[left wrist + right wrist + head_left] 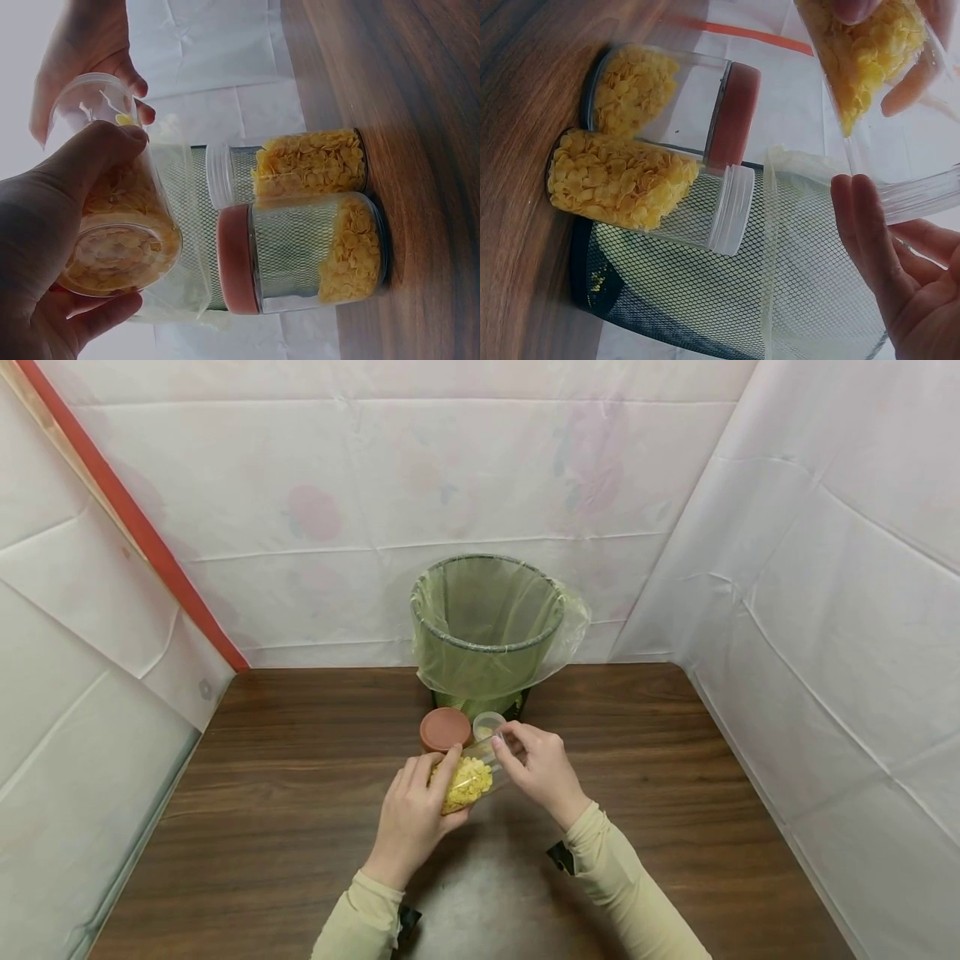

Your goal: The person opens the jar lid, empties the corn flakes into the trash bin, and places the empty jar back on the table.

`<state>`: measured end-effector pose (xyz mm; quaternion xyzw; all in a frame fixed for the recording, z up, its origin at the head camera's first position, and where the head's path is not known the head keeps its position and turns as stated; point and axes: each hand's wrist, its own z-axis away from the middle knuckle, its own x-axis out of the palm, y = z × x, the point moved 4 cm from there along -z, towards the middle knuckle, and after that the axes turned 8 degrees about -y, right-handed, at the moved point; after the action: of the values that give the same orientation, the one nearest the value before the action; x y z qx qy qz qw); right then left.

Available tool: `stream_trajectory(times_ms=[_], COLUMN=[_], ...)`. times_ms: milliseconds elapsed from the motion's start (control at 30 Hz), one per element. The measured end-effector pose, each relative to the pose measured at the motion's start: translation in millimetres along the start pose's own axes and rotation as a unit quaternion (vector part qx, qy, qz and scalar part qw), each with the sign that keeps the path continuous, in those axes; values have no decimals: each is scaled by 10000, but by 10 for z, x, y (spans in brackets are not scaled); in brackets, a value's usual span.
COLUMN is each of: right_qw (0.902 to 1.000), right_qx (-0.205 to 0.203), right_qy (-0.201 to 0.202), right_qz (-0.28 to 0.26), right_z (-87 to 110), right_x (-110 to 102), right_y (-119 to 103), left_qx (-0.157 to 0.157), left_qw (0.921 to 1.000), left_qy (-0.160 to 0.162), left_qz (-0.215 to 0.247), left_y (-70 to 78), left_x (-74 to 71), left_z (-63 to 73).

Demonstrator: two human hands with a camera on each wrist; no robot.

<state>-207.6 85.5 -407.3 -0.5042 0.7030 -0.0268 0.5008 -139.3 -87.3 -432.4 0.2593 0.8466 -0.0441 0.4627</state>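
My left hand (420, 810) grips a clear jar (124, 202) of yellow flakes, its thumb lying along the side. The jar is tilted, and the flakes (874, 49) slope toward its far end. At that end my right hand (538, 768) holds the ridged clear rim (922, 196) between thumb and fingers; whether this is a lid or the jar's own mouth I cannot tell. Behind the hands stand a jar with a reddish-brown lid (238, 259), partly filled with flakes, and a fuller jar with a clear ridged top (622, 180).
A mesh bin (483, 681) lined with a pale green-yellow bag (450, 652) stands at the table's back, right behind the standing jars. White sheets (300, 518) hang at the back and sides of the dark wooden table (262, 777). A red strip (150, 535) runs along the left corner.
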Motion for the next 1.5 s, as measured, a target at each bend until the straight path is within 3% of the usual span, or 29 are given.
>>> stream_trajectory(times_ms=[433,800,1133,1500], right_qw=[9966,9945,9844,9783], right_qx=[-757,-999,-1661,-1946], right_qy=[258,296,391,394], right_qz=[202,143,426,591], right_z=[31,45,45,35], right_x=[-36,-45,-78,-124], right_y=[12,4,-50,-74], left_qx=[135,253,53,4], left_qw=[9997,9992,9965,9964], left_qy=[210,293,156,187], left_qz=[61,101,820,830], left_y=[30,21,-6,-3], left_x=[-42,-51,-30,-58], left_z=[9,3,24,-2])
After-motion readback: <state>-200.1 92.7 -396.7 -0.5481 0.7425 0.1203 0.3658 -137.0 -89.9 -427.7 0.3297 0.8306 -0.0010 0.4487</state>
